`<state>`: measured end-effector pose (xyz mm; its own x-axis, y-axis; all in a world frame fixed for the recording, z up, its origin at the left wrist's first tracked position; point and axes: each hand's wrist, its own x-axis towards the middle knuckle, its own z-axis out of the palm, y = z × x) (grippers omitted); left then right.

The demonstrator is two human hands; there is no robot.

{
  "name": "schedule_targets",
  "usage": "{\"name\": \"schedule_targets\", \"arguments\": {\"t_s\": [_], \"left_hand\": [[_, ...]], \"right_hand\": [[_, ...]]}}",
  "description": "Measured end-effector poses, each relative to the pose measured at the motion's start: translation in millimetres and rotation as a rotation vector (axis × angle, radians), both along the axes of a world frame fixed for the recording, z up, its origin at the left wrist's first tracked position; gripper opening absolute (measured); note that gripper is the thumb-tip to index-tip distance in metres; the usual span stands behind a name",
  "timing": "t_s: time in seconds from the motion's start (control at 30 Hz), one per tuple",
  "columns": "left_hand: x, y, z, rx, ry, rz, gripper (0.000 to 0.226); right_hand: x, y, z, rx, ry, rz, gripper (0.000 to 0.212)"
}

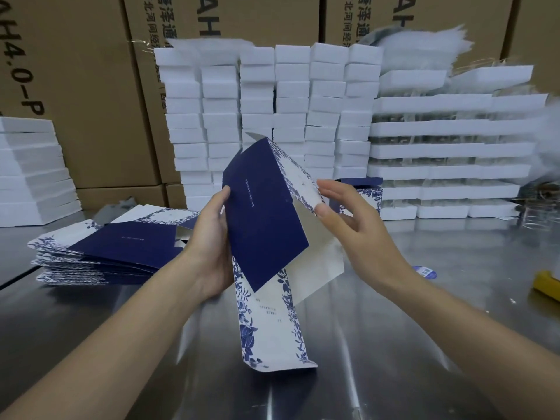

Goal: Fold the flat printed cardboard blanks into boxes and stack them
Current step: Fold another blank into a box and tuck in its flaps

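Left hand [209, 247] grips tilted blank [263, 225]

surface [394, 344] before me: shiny metal, bright streaks of reflected light | behind it: tall brown shipping cartons [91, 101] with black print close off my view | against them: columns of white boxes [291, 116] | my far left: another white stack [30, 177]

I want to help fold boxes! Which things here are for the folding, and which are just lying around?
For the job: the blank held in the left hand, the right hand touching it, the pile of flat blanks, the folded box.
Lying about: white foam blocks, brown cartons, yellow thing, blue sticker.
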<state>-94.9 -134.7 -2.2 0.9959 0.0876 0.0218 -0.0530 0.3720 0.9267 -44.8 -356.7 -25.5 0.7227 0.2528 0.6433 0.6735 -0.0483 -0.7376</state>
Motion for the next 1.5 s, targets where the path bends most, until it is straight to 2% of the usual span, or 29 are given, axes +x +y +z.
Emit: {"name": "schedule_targets", "arguments": {"t_s": [0.1,0.2,0.33,0.43,0.53,0.6,0.7,0.73,0.83,0.87,0.93,1.03,1.13,1.27,1.4,1.5], "left_hand": [[0.4,2.1,-0.3,-0.032,-0.023,0.018,0.055],[1.8,4.8,-0.4,-0.043,-0.055,0.071,0.048],[1.8,5.8,-0.9,-0.056,-0.112,0.062,0.043],[0.5,4.7,0.6,-0.059,-0.146,0.031,0.04],[2.0,5.2,1.6,0.08,-0.178,0.096,0.046],[6.0,7.2,-0.9,0.262,-0.255,0.256,0.045],[9.6,15.9,-3.2,0.415,-0.384,0.463,0.036],[10.1,17.6,-3.8,0.437,-0.402,0.476,0.034],[12.1,19.0,-4.5,0.497,-0.417,0.474,0.014],[12.3,17.9,-3.9,0.516,-0.448,0.46,0.018],[13.4,17.0,-3.9,0.535,-0.515,0.346,0.05],[17.9,16.7,-8.1,0.576,-0.486,0.146,0.085],[16.8,14.6,-13.3,0.642,-0.436,0.029,0.11],[14.9,15.4,-18.1,0.725,-0.462,-0.06,0.118],[11.0,15.3,-15.2,0.75,-0.533,-0.01,0.12],[11.4,16.6,-15.6,0.791,-0.542,0.007,0.123]], "right_hand": [[1.2,-1.1,4.6,0.084,0.016,-0.022,0.048],[4.1,-2.9,9.7,0.189,0.169,0.029,0.047],[5.8,-7.1,11.3,0.105,0.451,0.225,0.054],[3.6,-7.7,12.1,0.041,0.495,0.285,0.048],[2.2,-6.4,13.2,0.04,0.401,0.175,0.055],[0.0,-5.3,11.7,0.072,0.248,0.095,0.059],[-6.7,-2.8,8.8,0.023,-0.015,0.049,0.036],[-7.9,-1.5,8.6,-0.009,-0.072,0.039,0.036],[-6.9,1.4,7.1,-0.068,-0.193,-0.03,0.064],[-6.8,2.5,6.2,-0.089,-0.224,-0.069,0.073],[-3.9,3.6,2.8,-0.132,-0.228,-0.119,0.086],[3.9,1.9,-3.8,-0.175,-0.182,-0.136,0.096],[8.1,-1.0,-6.6,-0.174,-0.042,-0.057,0.112],[4.5,-2.3,-0.6,-0.129,0.092,-0.02,0.111],[3.2,-1.4,0.1,-0.193,-0.069,-0.059,0.105],[4.8,-3.6,1.1,-0.227,-0.082,-0.065,0.107]]}}
